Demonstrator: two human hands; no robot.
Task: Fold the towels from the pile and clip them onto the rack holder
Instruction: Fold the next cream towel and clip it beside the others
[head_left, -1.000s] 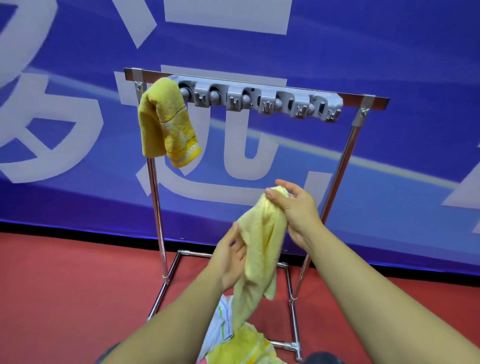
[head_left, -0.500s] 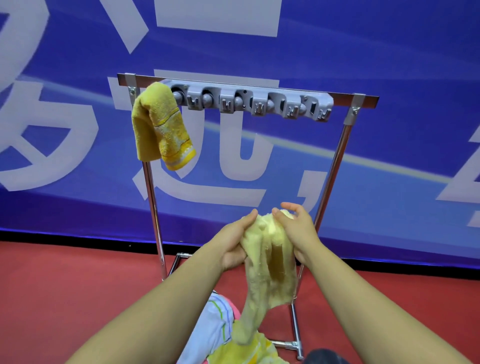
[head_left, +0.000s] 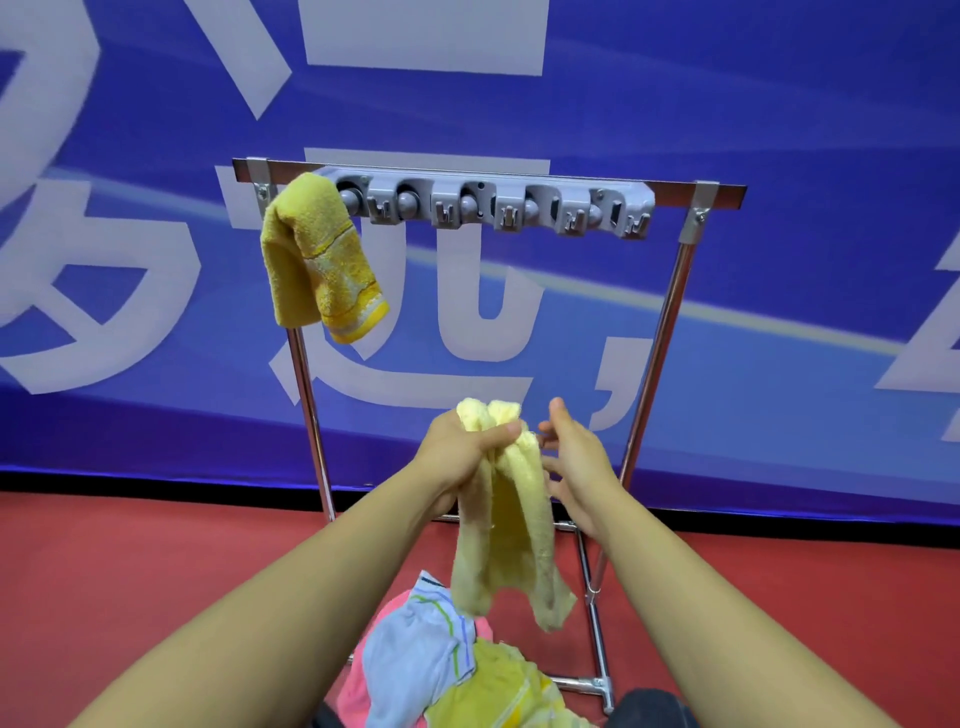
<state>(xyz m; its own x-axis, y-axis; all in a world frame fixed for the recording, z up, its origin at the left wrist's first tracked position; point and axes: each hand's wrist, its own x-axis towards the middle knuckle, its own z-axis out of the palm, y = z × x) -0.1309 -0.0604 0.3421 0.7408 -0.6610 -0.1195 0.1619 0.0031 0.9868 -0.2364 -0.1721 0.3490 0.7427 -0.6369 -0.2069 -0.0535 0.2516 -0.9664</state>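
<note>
While the pale yellow towel (head_left: 501, 514) hangs folded from the hands, the items run as follows, nearest first.

Item, 6 o'clock, lowest in view: pile of towels (head_left: 441, 670) on the red floor (head_left: 130, 597); pink, pale blue striped and yellow pieces, heaped, unfolded.

Item, centre: left hand (head_left: 460, 457), fingers and thumb curled round the doubled top of the pale yellow towel, gripping it. Towel's long axis vertical; two lobes of the fold stand above the fist, two tails hang down toward the pile without touching it.

Item, just at 3 o'clock of the towel: right hand (head_left: 576, 467), fingers spread and relaxed, holding nothing; fingertips close beside the cloth, contact not certain.

Item, beyond the hands: chrome rack (head_left: 652, 364), two uprights, foot bar on the floor.

Item, 12 o'clock, well above the hands: grey clip holder (head_left: 493, 208) along the top bar, lying left to right. Leftmost slot, at 11 o'clock, holds a darker yellow towel (head_left: 317, 260), folded and hanging. Remaining clips appear free.

Judgement: the fold looks ready; the next free clip lies up and slightly left of the left hand, which is both nearer and already carrying. Bunched top must go upward into the clip.

Item, farthest: blue banner (head_left: 779, 130) with pale lettering.
</note>
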